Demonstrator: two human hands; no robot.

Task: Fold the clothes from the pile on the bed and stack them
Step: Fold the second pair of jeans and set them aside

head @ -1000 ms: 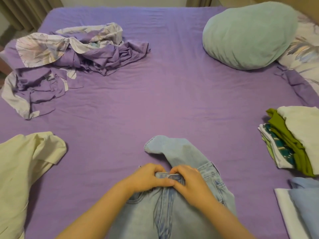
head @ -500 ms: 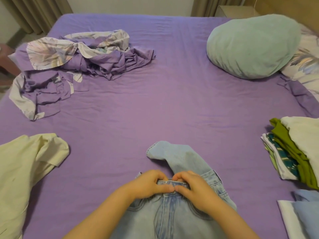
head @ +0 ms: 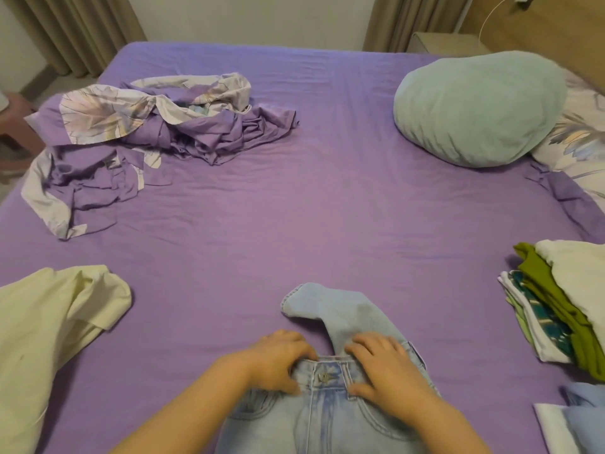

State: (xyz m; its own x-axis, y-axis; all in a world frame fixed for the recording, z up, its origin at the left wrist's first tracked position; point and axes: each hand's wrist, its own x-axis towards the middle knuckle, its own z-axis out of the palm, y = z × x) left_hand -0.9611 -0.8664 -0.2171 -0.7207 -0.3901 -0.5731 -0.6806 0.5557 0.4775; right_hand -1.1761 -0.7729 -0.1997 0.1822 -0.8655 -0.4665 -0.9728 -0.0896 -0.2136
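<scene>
With the left hand (head: 278, 362) and right hand (head: 379, 368) each gripping the waistband of the jeans (head: 327, 417) at the near edge of the bed (head: 311, 198), the twisted leg may crease into the fold.

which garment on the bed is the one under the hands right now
The light blue jeans: left hand and right hand rest on the waistband beside the button. The pale yellow garment and the stack lie untouched.
</scene>
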